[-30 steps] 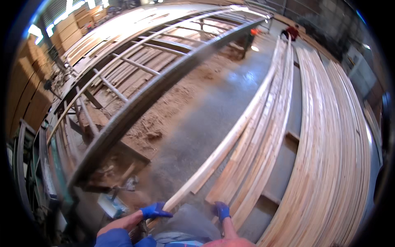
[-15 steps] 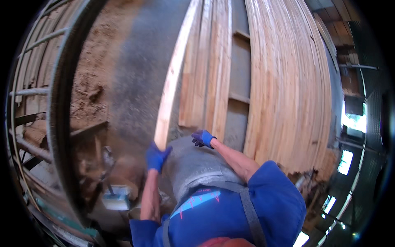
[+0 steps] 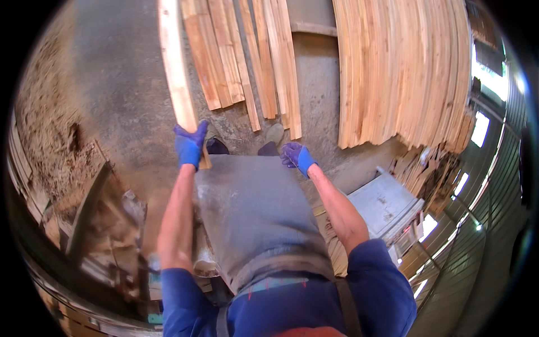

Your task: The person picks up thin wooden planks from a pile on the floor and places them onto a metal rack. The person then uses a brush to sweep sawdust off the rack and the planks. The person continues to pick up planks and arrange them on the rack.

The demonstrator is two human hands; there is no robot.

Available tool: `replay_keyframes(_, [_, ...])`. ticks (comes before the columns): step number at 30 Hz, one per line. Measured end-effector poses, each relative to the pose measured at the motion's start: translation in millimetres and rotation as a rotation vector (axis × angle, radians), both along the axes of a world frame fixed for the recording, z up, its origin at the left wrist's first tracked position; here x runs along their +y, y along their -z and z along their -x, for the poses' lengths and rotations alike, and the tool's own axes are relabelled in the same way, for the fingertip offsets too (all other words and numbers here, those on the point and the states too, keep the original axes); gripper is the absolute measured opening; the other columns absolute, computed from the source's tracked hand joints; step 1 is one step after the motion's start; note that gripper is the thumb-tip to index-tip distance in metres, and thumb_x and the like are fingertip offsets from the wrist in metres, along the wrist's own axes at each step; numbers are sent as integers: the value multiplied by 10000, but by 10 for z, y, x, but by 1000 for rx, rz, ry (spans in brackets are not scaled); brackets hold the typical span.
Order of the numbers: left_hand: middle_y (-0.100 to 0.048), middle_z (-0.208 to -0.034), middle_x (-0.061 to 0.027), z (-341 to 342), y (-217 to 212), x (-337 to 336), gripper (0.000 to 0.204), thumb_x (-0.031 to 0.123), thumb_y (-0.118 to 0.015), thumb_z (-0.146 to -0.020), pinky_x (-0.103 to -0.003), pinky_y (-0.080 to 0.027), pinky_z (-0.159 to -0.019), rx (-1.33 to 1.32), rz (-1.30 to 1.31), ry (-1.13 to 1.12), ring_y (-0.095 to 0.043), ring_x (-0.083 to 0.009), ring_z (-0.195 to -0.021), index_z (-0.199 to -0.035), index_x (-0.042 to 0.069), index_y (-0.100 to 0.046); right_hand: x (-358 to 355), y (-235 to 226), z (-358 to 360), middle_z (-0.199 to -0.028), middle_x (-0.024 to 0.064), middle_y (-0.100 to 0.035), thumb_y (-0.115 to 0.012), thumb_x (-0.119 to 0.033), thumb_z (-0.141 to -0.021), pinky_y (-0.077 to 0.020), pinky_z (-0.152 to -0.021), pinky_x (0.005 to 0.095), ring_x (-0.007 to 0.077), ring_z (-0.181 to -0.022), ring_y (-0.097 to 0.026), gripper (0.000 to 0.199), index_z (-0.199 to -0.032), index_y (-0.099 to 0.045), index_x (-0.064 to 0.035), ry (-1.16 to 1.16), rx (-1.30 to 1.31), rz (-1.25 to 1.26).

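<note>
My left hand [image 3: 191, 144], in a blue and purple work glove, is closed around the near end of a long, pale wooden board [image 3: 175, 67]. The board runs away from me toward the upper edge, and its end sticks out just below the glove. My right hand [image 3: 297, 157], gloved the same way, hovers over the floor beside my grey apron [image 3: 252, 208]. Its fingers are loosely bent and a little apart, with nothing in them. Several loose boards [image 3: 216, 62] lie lengthwise on the floor between the two hands, their near ends uneven.
A wide stack of boards [image 3: 398, 78] fills the far right. Below it are a grey flat-topped box [image 3: 384, 205] and wood scraps [image 3: 418, 168]. Sawdust [image 3: 56, 123] covers the floor at left, with a dark curved bar [image 3: 88, 208] nearby. My shoe [image 3: 274, 133] is near the board ends.
My view has swung so the boards appear farther left and up, their near ends spread out before me. My left hand still grips the board. The right hand stays free.
</note>
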State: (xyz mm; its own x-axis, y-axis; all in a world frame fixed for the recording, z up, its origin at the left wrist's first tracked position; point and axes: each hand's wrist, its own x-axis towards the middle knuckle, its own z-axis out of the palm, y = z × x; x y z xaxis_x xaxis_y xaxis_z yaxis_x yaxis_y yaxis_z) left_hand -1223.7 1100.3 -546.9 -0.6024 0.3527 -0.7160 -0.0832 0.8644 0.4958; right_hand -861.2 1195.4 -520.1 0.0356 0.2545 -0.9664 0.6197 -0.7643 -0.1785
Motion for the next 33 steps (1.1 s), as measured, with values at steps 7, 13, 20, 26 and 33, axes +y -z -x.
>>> replay_keyframes(7, [-690,-998,-237,-371,1948,124,758,464,-746,-838,-370,-538,-762,-71,61,185,-689,-279,-876,-1251,-128,-512,-49,2006,-971,-824,33,-673,-641,-293,-949,-527,-565,289,124,-657,-640,195,-1039,-639,-121,553,-34,-5])
replay_keyframes(13, [-678,-910,-74,-1171,1928,382,400,298,-661,-960,-263,-517,-692,-453,92,323,-594,-125,-772,-1191,-27,-647,-160,3351,-1806,-1029,121,-707,-713,-314,-886,-566,-708,350,230,-830,-687,423,-1190,-609,-40,239,-168,-242])
replay_keyframes(20, [-713,-1104,-152,-1998,1864,464,370,244,-666,-950,-310,-508,-920,-588,-22,520,-656,-177,-1020,-1185,-42,-645,106,3735,-1376,-1339,266,-558,-782,-512,-748,-456,-1020,485,388,-1207,-575,900,-1394,-451,20,-600,-349,-525])
replay_keyframes(26, [-711,-1072,-127,-2179,2149,509,437,301,-643,-962,-303,-521,-883,-667,50,513,-662,-182,-985,-1213,-56,-614,131,3903,-1132,-1249,236,-585,-732,-534,-767,-506,-910,481,376,-1147,-589,802,-1322,-492,-7,-757,-562,-504])
replay_keyframes(33, [-715,-1012,-91,-2332,2226,758,472,384,-598,-985,-277,-522,-730,-801,241,316,-674,-159,-874,-1253,-5,-608,-32,4037,-1256,-1141,218,-631,-731,-436,-774,-521,-853,487,363,-1043,-631,637,-1231,-530,-40,-698,-392,-555])
